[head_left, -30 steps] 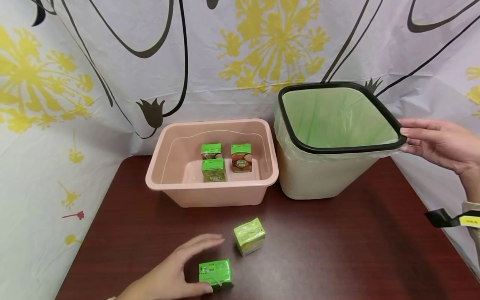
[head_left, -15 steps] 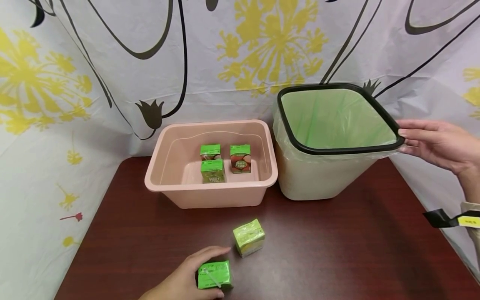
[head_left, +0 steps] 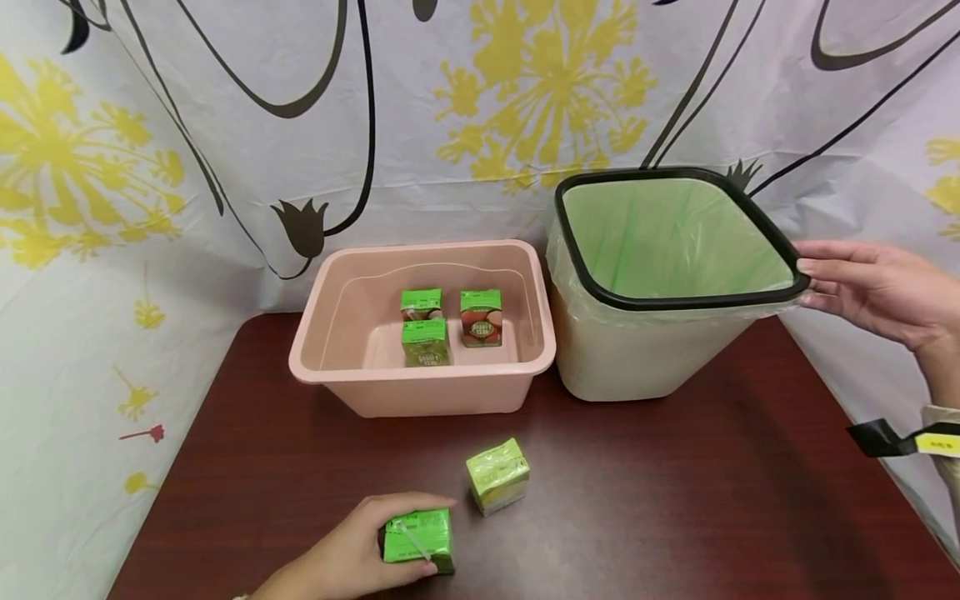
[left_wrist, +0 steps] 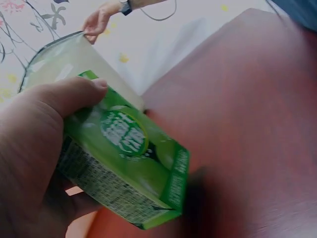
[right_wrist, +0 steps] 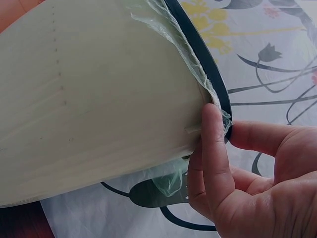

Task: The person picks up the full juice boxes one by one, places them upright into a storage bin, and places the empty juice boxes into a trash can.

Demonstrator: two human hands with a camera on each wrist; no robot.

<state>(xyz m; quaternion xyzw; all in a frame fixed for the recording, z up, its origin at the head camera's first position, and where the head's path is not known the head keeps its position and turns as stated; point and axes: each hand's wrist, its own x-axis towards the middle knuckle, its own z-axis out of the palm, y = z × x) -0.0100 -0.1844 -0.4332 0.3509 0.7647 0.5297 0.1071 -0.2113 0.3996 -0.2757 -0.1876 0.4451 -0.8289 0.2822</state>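
Observation:
My left hand (head_left: pixel 352 542) grips a green juice box (head_left: pixel 420 537) near the front of the table, thumb on one side and fingers on the other. In the left wrist view the same carton (left_wrist: pixel 129 144) shows its printed front, a pale oval logo and a dark shadow beside it. A straw is fixed to its upward face in the head view. At the right, my right hand (head_left: pixel 873 283) pinches the corner of the black rim of a trash bin (head_left: pixel 622 350). The right wrist view shows the fingertips (right_wrist: pixel 213 116) at that rim, where the liner is bunched.
A pink plastic tub (head_left: pixel 435 392) stands left of the bin with several small juice boxes inside. Another yellow-green juice box (head_left: pixel 498 475) sits on the dark red table (head_left: pixel 637 500), just beyond the left hand. Patterned white cloth (head_left: pixel 465 200) hangs behind.
My left hand has closed around the green juice box and shifted it slightly left and up in the head view. The right hand has stayed at the bin's rim.

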